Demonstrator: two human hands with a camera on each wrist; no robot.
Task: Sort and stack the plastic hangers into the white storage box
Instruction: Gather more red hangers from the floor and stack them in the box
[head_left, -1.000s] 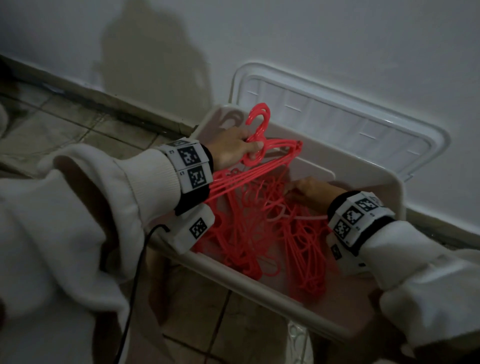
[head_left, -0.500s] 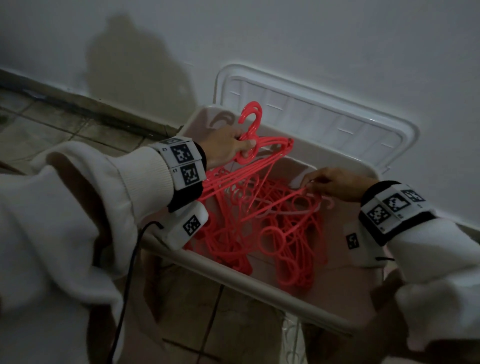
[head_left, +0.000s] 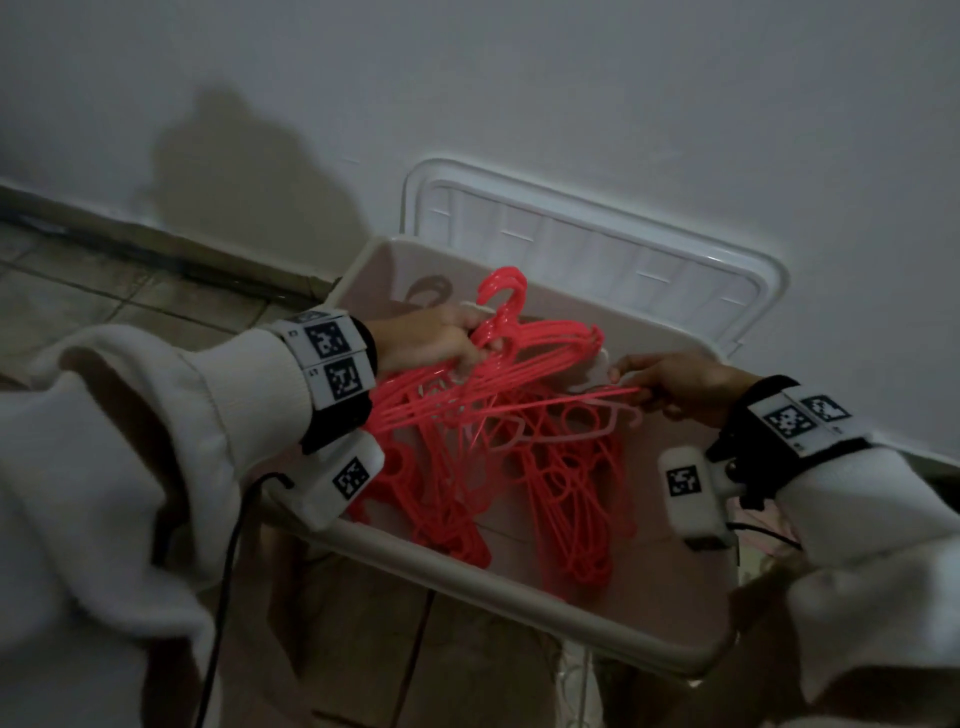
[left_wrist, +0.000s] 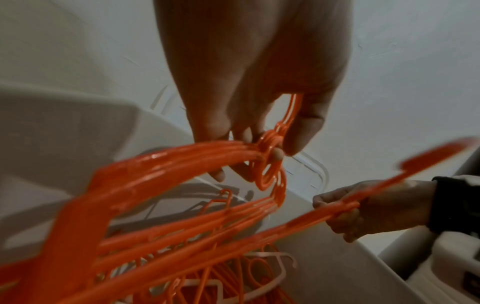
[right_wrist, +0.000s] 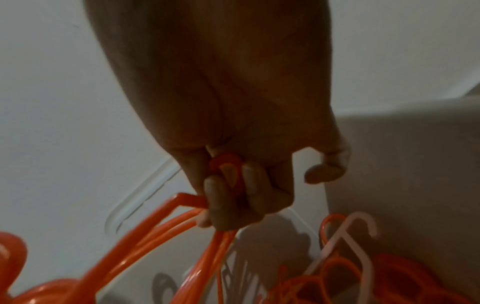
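Red hangers (head_left: 519, 467) lie tangled in the white box (head_left: 467, 577) on the tiled floor (head_left: 104, 301); the left hand (head_left: 431, 340), at ten o'clock over the box, grips a bunch (head_left: 524, 358) by the necks, hooks pointing up; the right hand (head_left: 670, 384), at two o'clock, pinches the end of one hanger (left_wrist: 259, 232) from the pile; a pale hanger (head_left: 566, 431) sits among the red ones; the lid (head_left: 597, 249) leans on the wall (head_left: 571, 93) at twelve.
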